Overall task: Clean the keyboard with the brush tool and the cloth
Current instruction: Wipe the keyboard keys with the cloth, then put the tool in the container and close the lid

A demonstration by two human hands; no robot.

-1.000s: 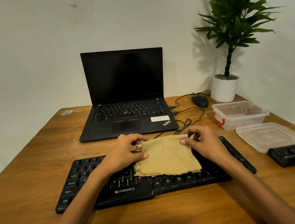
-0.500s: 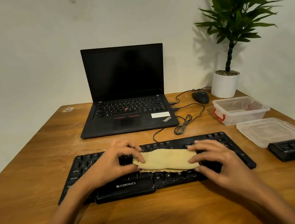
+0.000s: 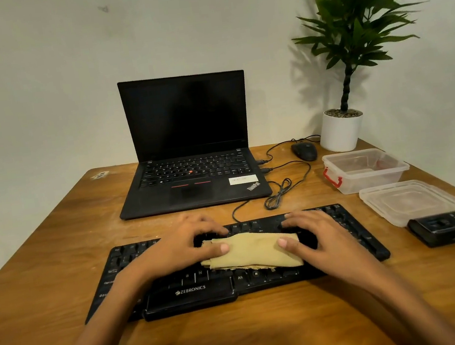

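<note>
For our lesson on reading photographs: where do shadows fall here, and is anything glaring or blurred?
Head view: the plant throws a soft shadow on the wall to its left; the laptop screen is dark, without glare; the keyboard brand lettering reads sharp.

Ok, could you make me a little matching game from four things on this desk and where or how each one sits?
Things:
1 cloth
2 mouse
3 clear box
4 laptop

Places or states:
A black, just left of the white plant pot
B at the back, screen dark
C lying on the keyboard
D open, its lid lying in front of it

Pairs: 1-C, 2-A, 3-D, 4-B
</note>
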